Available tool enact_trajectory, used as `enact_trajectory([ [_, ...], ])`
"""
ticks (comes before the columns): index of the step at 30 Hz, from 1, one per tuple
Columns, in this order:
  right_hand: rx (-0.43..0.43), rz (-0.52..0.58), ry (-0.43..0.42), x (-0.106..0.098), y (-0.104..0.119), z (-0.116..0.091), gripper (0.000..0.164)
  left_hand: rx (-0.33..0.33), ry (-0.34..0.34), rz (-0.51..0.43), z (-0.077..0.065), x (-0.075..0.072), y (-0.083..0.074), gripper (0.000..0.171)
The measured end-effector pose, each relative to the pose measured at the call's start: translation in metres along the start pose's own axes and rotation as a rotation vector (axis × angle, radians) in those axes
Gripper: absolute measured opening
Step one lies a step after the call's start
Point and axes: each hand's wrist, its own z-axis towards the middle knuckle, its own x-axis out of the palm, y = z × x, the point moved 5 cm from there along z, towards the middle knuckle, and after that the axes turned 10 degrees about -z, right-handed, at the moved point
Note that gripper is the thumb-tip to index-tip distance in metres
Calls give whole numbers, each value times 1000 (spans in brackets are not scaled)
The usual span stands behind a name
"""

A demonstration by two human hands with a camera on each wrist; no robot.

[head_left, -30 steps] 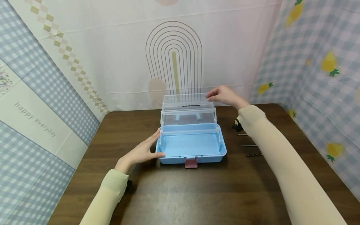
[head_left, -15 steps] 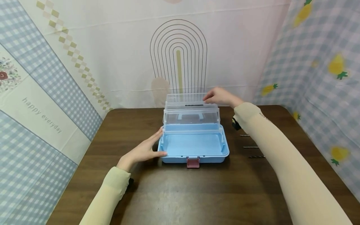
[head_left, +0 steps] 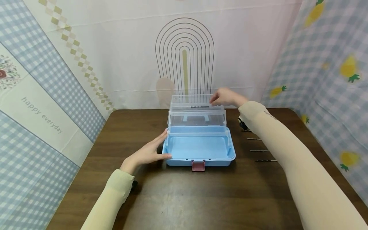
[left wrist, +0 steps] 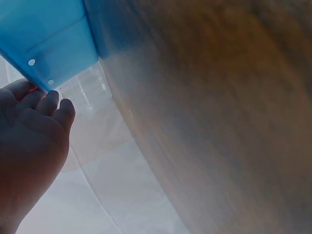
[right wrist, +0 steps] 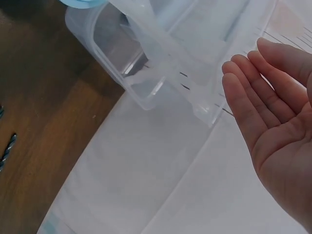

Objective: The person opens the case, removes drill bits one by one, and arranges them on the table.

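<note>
A light blue toolbox (head_left: 201, 162) with fold-out translucent trays (head_left: 198, 118) stands on the table. A dark drill bit (head_left: 199, 107) lies in the upper tray. My left hand (head_left: 146, 153) rests against the box's left side, thumb on the front rim and fingers stretched along the side; in the left wrist view its fingertips touch the blue edge. At the right end of the upper tray is my right hand (head_left: 225, 96), fingertips close to the drill bit's end. The right wrist view shows its fingers (right wrist: 243, 97) relaxed, lightly bent and holding nothing.
Three more drill bits (head_left: 260, 150) lie in a column on the table right of the box, partly under my right sleeve (head_left: 276, 137). A pink latch (head_left: 198, 165) hangs at the box front. A patterned cloth (head_left: 129, 48) hangs behind the table.
My right hand has lowered slightly toward the upper tray's right end, its fingers drawn down. The left hand stays on the box. The head view has shifted slightly.
</note>
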Motion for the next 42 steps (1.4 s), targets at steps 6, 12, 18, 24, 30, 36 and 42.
enact_trajectory([
  [6, -4, -10, 16, 10, 1, 5, 29, 5, -3, 1, 1, -1, 1, 108],
  [12, -29, -11, 10, 17, 1, 8, 29, 4, 0, -1, 1, 0, 2, 107],
  [18, -47, -14, -25, 19, 1, 6, 27, -4, 5, -2, 2, 0, 1, 107],
  [24, -16, 7, -57, 26, 0, 9, 24, -2, 4, -3, 2, -1, 0, 107],
  [30, 6, 14, -72, 31, 1, 11, 18, -19, 12, -9, -2, 0, 3, 107],
  [36, 33, 34, -87, 32, 0, 12, 15, -3, 1, -10, 0, 0, 3, 107],
  [42, 53, 29, -101, 34, 4, 12, 16, -6, 2, -5, 1, 1, 3, 107],
])
